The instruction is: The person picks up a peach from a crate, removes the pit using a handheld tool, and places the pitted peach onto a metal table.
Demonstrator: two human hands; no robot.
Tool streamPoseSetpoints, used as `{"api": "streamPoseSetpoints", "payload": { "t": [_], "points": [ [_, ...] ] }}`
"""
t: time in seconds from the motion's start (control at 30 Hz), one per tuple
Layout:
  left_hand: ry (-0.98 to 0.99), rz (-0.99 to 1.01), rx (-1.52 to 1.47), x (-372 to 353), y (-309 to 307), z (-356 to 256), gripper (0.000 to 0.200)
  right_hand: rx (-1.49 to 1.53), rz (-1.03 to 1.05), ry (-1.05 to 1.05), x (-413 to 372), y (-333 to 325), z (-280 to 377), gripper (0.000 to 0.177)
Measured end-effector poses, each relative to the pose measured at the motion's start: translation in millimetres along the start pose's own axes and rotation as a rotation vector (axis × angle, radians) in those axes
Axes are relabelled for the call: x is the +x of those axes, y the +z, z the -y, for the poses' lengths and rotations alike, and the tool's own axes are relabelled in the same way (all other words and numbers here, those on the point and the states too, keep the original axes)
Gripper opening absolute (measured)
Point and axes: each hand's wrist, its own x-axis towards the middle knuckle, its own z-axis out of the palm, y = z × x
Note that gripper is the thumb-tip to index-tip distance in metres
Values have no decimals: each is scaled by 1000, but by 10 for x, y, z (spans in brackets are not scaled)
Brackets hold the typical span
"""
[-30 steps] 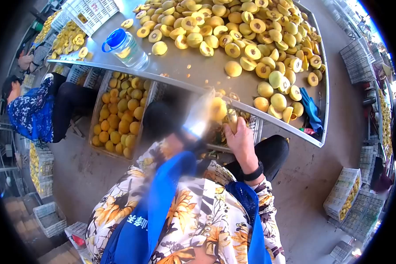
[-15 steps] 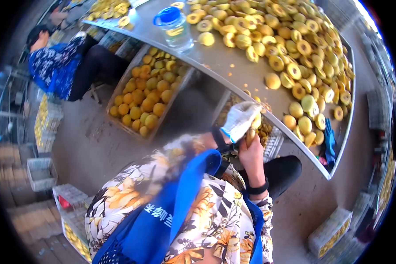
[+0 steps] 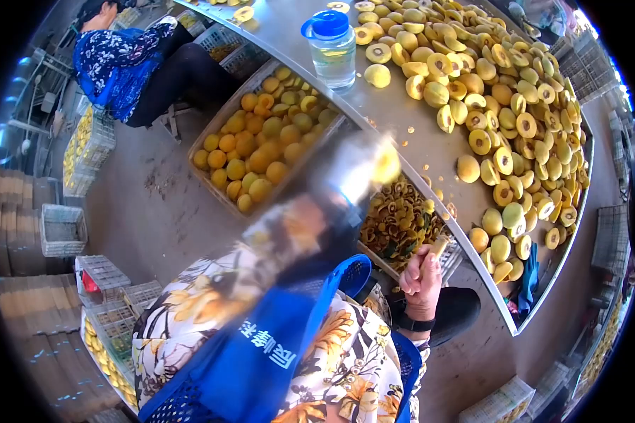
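Note:
My left hand (image 3: 349,169), in a white glove and smeared by motion, is off the table's near edge with a yellow peach (image 3: 386,163) at its fingers. My right hand (image 3: 421,278), bare, is closed around a short tool with a tan handle (image 3: 441,244); its working end cannot be made out. Just left of the right hand, below the table, is a crate of peels and scraps (image 3: 395,222). A wooden crate of whole yellow peaches (image 3: 261,144) stands on the floor to the left of my gloved hand.
Many halved peaches (image 3: 501,120) are heaped on the metal table (image 3: 402,120). A blue-lidded water bottle (image 3: 333,53) stands near its edge, and a blue glove (image 3: 529,282) lies at its corner. A co-worker (image 3: 120,63) sits at upper left. Crates (image 3: 63,229) stand on the floor.
My hands, together over the scrap crate before, are now apart. The gloved left hand has swung up and left with the peach; the right hand stays low with the tool. The view has shifted.

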Motion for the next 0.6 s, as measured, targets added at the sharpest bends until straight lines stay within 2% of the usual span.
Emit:
{"api": "streamPoseSetpoints", "payload": {
  "t": [0.03, 0.07, 0.1, 0.17, 0.23, 0.3, 0.37, 0.43, 0.5, 0.57, 0.6],
  "points": [
    [119, -98, 183, 119, -98, -216, 28, -78, -62, 21, 8, -44, -46, 23],
    [206, -308, 542, 271, -299, -299, 30, -154, -129, 38, -1, -87, -91, 23],
    [296, -508, 899, 440, -522, -327, 32, -155, -31, 27, 20, -81, -124, 21],
    [390, -575, 1372, 715, -1036, -322, 41, -291, -130, 117, 36, 1, -142, 19],
    [465, -568, 1753, 735, -1221, -320, 43, -368, -175, 139, 58, 8, -160, 16],
    [725, -488, 1693, 724, -974, -422, 40, -380, -175, 122, 58, -13, -151, 14],
    [654, -312, 1446, 635, -264, -502, 35, -463, -205, 91, 106, -9, -130, 13],
    [772, 50, 1364, 817, 278, -330, 32, -503, -230, 73, 102, -31, -124, 12],
    [547, 277, 1508, 942, 891, -116, 32, -496, -242, 50, 115, -55, -143, 12],
    [531, 471, 1610, 1181, 1280, 284, 33, -525, -236, -12, 80, -36, -130, 11],
    [432, 531, 1671, 1254, 1442, 458, 34, -545, -234, -47, 48, -37, -120, 11]
  ]
}}
